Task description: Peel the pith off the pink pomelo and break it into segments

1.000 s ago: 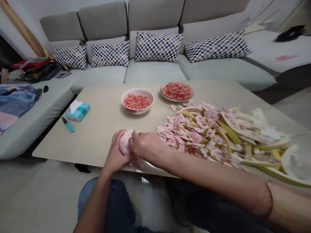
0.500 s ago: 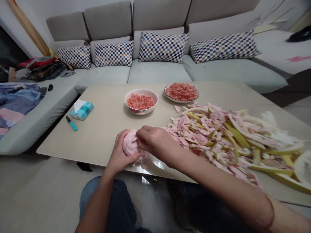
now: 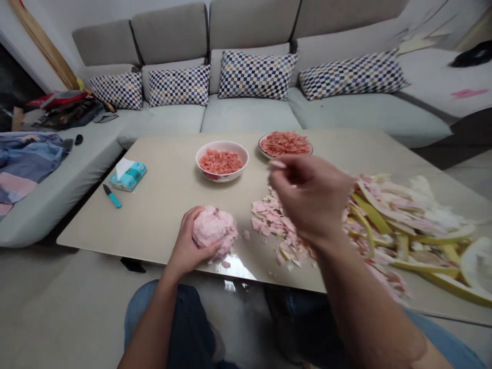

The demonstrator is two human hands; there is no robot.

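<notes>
A peeled pomelo [image 3: 215,230], round and covered in pale pink pith, rests at the table's near edge. Around its left side my left hand [image 3: 187,241] is closed, thumb in front and fingers behind. My right hand [image 3: 313,192] is raised in a pinch, over the left part of the heap of peel. A pale speck shows at its fingertips; I cannot tell whether it is pith or a nail. Under and beyond this hand spread pink pith scraps [image 3: 269,215] and thick yellow-green pomelo rinds [image 3: 371,212]. The wrist and forearm hide part of the heap.
A white bowl [image 3: 223,177] of pink pomelo flesh stands mid-table, with a fuller dark-rimmed plate [image 3: 265,154] behind to the right. At the left lie a tissue pack [image 3: 132,177] and a small teal-handled knife [image 3: 114,199]. A sofa [image 3: 249,115] runs behind the table [image 3: 161,169].
My right hand has left the pomelo and moved right and up over the peel heap, still pinched. My left hand keeps its hold on the pomelo. The view has shifted slightly.
</notes>
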